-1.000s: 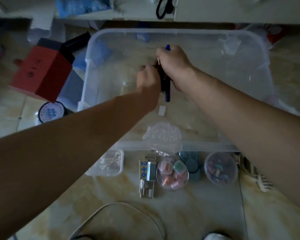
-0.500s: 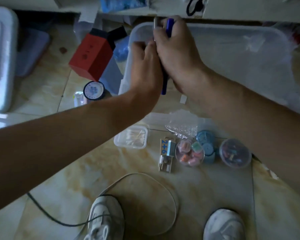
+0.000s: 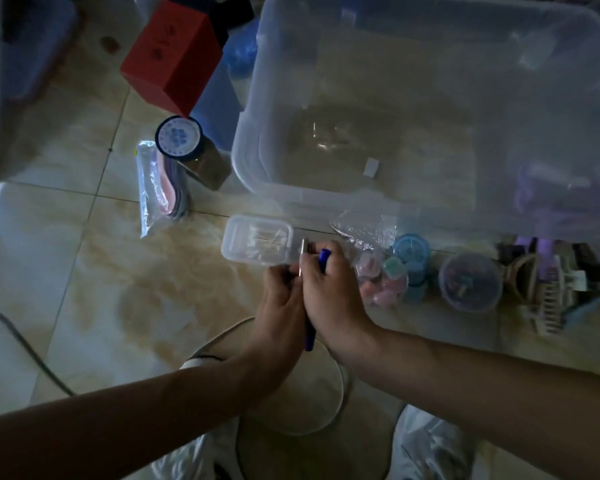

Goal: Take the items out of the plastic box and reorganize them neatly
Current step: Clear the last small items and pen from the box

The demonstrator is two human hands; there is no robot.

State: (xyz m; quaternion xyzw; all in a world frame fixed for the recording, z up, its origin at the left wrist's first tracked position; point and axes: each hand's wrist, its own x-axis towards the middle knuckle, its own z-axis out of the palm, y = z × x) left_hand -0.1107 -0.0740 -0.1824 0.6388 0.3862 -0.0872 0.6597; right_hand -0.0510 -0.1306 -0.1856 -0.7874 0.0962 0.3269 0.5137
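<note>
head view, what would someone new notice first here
The two hands meet low in the middle: the right hand grips a blue pen with a thin metal piece, and the left hand closes beside it. Behind them the big clear plastic box fills the upper right, and a red box sits upper left.

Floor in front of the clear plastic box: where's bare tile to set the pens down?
Free: tile left of the clear rectangular swab case, below the clear zip bag; also near the hands, toward the white cable. Crowded: the row right of the hands, round clear tubs to the hair clips, along the clear plastic box.
</note>
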